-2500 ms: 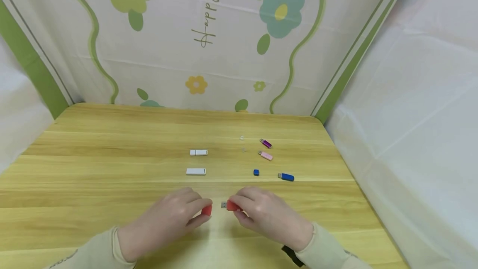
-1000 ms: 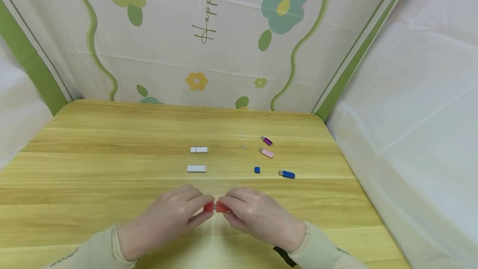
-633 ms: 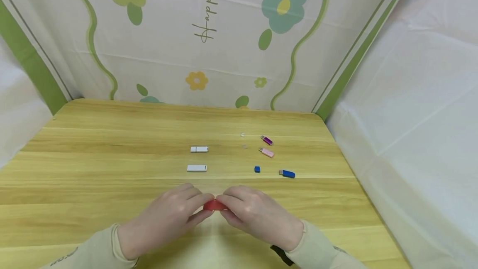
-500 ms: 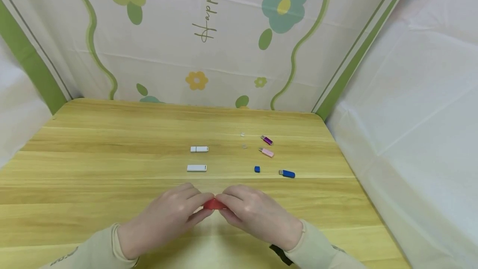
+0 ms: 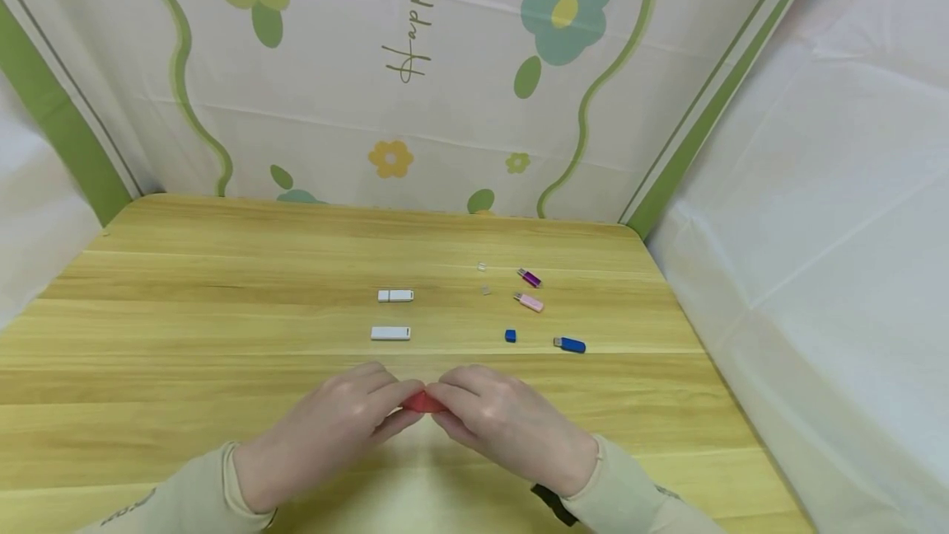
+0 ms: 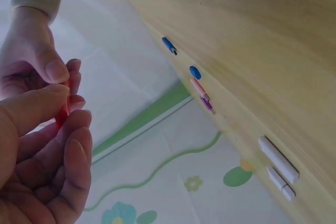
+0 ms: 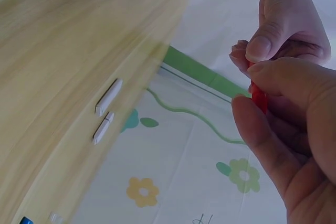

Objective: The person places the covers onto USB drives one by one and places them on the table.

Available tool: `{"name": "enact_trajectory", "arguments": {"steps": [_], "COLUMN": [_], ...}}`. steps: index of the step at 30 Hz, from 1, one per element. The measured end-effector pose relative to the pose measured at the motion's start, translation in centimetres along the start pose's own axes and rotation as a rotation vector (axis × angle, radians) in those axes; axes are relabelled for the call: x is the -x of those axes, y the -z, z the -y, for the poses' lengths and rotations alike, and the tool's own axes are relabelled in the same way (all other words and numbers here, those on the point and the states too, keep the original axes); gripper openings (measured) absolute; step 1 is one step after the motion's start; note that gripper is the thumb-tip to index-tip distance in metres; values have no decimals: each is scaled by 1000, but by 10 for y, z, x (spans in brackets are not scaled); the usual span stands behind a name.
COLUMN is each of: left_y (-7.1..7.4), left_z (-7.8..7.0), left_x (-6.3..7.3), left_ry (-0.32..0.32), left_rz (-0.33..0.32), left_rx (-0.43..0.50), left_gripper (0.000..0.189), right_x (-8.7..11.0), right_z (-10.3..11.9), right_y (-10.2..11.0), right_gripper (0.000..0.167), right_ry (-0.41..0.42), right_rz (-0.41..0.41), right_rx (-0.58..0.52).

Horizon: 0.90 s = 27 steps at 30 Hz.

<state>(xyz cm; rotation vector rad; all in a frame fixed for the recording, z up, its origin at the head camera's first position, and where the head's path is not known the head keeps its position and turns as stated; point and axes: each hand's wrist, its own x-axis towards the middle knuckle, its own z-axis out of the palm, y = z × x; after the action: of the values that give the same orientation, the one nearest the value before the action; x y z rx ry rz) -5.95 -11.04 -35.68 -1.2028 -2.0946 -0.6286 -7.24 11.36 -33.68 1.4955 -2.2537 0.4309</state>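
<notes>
A red USB stick (image 5: pixel 424 402) is held above the near part of the table, its cap and body together with no metal plug showing. My left hand (image 5: pixel 337 419) pinches the cap end between thumb and fingers. On the other end, my right hand (image 5: pixel 511 419) grips the body the same way, and the fingertips of both hands nearly meet. Both wrist views show the red USB stick (image 6: pixel 63 109) partly covered by fingers; in the right wrist view a strip of the red stick (image 7: pixel 258 98) shows between thumb and fingers.
Beyond the hands lie two white USB sticks (image 5: pixel 390 334), a blue USB stick (image 5: pixel 570 345) and its blue cap (image 5: pixel 510 336). A pink stick (image 5: pixel 530 302), a purple stick (image 5: pixel 530 278) and two small clear caps (image 5: pixel 482 267) lie farther back. A flowered curtain (image 5: pixel 334 97) hangs behind the table.
The right hand has moved left, bringing the red body to the cap; the metal plug, bare at first, has gone into the cap. The left hand has hardly moved.
</notes>
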Motion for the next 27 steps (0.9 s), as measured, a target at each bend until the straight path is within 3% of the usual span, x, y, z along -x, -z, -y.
{"name": "enact_trajectory", "arguments": {"steps": [15,22,27], "left_y": [4,3,4], "left_z": [0,1,2], "left_x": [-7,-11,-14], "left_ry": [-26,-27,-17], "left_rz": [-1,-45,-54], "left_rx": [-63,-102,-109], "left_gripper": [40,43,43], "right_x": [-6,-8,-11], "right_z": [-2,-4,-6], "right_y": [0,0,-2], "right_gripper": [23,23,25], "right_ry": [112,123,110], "right_rz": [-61,-77,-137], "right_rx": [139,180,189]}}
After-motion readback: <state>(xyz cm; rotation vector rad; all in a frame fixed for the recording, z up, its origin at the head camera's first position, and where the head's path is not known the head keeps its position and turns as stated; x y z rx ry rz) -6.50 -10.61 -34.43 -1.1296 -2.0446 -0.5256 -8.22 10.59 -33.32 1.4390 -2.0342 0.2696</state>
